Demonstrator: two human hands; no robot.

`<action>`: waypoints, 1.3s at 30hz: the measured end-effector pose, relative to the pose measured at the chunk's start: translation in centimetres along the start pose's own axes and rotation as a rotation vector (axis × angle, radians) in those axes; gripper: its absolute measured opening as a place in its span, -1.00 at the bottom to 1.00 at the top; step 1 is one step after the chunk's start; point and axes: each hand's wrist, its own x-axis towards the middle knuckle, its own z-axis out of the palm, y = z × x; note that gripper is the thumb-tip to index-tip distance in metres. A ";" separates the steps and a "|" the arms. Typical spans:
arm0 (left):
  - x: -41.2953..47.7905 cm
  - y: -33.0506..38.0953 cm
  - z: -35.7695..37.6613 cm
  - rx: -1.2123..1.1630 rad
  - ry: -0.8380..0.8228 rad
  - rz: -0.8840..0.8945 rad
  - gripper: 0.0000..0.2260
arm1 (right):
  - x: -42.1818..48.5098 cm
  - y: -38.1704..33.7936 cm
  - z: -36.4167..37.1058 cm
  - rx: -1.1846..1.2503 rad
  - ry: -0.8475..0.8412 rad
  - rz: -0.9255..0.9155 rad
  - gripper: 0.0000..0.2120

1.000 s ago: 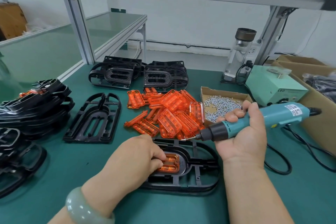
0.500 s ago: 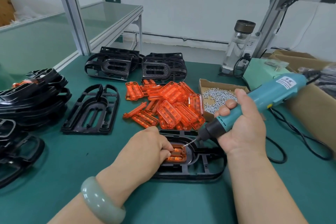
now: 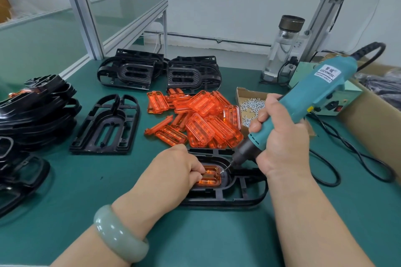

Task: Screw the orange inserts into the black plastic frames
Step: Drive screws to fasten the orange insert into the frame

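Black frame [image 3: 238,196] lies flat on the near side of the desk [image 3: 65,180], long axis left to right. Orange insert [image 3: 209,178] sits in its oval recess, slots running the same way. Left hand [image 3: 173,171]: fingers curled, grip pinning the insert. Right hand [image 3: 280,147]: grip wrapped round the teal screwdriver [image 3: 303,102], which is tilted, bit pointing down-left at the insert's far right corner.

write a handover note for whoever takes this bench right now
Left hand holds an insert down in the frame in front.
Right hand grips the screwdriver, bit at the insert's far right corner.
Spare inserts lie piled behind; screws are in the box beside them; a bare frame lies to the left.
Done: insert seated. Screws already in it: cannot tell.
Left: finish this one, then the pile.
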 end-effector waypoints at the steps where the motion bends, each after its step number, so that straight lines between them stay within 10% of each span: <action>1: 0.0 0.0 0.0 0.001 0.002 -0.001 -0.83 | 0.0 0.0 0.1 -0.009 -0.012 -0.004 -0.82; 22: 0.4 0.3 -0.3 0.057 -0.025 0.056 -0.82 | -0.5 0.4 2.2 -0.104 -0.594 0.026 -0.77; 39: 0.4 0.7 -0.1 0.062 0.005 0.048 -0.85 | 0.2 0.5 1.9 -0.077 -0.570 0.077 -0.89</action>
